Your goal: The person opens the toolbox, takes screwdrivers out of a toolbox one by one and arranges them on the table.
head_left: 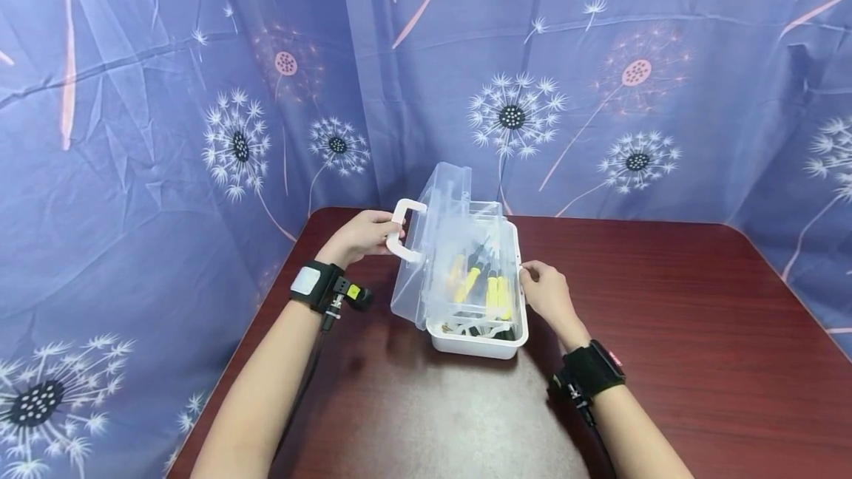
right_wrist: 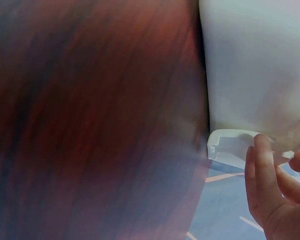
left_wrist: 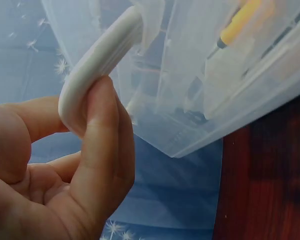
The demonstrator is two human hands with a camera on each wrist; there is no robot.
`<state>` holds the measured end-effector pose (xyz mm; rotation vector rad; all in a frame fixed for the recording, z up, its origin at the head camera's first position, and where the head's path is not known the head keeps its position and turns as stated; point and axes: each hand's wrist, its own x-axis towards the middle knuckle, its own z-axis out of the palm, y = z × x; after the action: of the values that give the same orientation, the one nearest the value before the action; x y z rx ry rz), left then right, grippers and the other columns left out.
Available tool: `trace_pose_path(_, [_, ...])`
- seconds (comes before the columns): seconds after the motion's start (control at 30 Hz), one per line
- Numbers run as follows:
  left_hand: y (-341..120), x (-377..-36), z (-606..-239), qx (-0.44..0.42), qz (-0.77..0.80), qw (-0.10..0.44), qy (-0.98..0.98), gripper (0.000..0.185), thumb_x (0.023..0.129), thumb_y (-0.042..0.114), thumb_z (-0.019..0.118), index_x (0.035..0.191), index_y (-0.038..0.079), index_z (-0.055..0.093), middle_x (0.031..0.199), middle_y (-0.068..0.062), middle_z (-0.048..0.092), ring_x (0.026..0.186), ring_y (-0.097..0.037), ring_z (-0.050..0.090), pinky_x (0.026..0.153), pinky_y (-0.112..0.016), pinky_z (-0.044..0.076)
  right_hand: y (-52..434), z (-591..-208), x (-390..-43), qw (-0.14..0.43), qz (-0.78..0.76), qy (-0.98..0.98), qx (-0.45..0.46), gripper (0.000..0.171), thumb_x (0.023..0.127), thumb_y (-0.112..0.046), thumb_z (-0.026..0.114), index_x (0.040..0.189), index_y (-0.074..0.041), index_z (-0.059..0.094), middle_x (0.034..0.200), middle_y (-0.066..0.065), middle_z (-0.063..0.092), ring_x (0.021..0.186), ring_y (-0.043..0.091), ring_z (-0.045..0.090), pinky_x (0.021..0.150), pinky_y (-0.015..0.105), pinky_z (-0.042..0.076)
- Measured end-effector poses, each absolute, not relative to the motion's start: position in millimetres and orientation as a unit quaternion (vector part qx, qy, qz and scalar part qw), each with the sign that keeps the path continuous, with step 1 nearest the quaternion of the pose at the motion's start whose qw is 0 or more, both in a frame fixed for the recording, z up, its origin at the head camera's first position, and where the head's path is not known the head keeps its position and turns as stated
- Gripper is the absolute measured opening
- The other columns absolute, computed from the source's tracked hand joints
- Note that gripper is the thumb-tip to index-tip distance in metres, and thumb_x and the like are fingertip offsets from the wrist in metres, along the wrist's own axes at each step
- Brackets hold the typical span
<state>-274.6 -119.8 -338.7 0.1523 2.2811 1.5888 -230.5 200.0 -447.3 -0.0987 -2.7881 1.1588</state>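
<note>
A toolbox with a white base (head_left: 475,347) and a clear lid (head_left: 414,283) stands on the table. Its lid is raised and tilted to the left. My left hand (head_left: 362,235) grips the white handle (left_wrist: 92,62) of that lid, thumb and fingers wrapped about it. At the box's right side, my right hand (head_left: 549,293) pinches the white latch (right_wrist: 235,142), which hangs down along the wall. Through the clear plastic, yellow-handled screwdrivers (head_left: 492,294) show in an upper tray. Small items beneath the tray are too unclear to name.
The dark red wooden table (head_left: 672,331) reaches well to the right of the box. A blue curtain (head_left: 426,80) with dandelion prints hangs behind the table and along its left side.
</note>
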Motion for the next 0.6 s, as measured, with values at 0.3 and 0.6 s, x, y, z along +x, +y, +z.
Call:
trace_pose_path(0.3, [-130, -275, -343, 0.043, 0.579, 0.178, 0.794, 0.037, 0.095, 0.009, 0.046, 0.127, -0.01, 0.051, 0.086, 0.002, 0.057, 0.072, -0.003, 0.057, 0.072, -0.023, 0.054, 200, -446, -230, 0.073, 0.379, -0.922, -0.032, 0.035, 0.096, -0.021, 0.045, 0.117, -0.001, 0.064, 0.103, 0.019, 0.07, 0.089, 0.028, 0.064, 0.077, 0.038, 0.049])
trace_pose_path(0.6, [-138, -276, -348, 0.032, 0.574, 0.179, 0.798, 0.039, 0.095, 0.007, 0.046, 0.127, -0.013, 0.05, 0.086, 0.001, 0.059, 0.072, -0.002, 0.056, 0.069, -0.021, 0.053, 199, -447, -229, 0.062, 0.381, -0.922, -0.037, 0.036, 0.097, -0.022, 0.044, 0.119, -0.001, 0.063, 0.106, 0.019, 0.069, 0.092, 0.029, 0.064, 0.08, 0.04, 0.05])
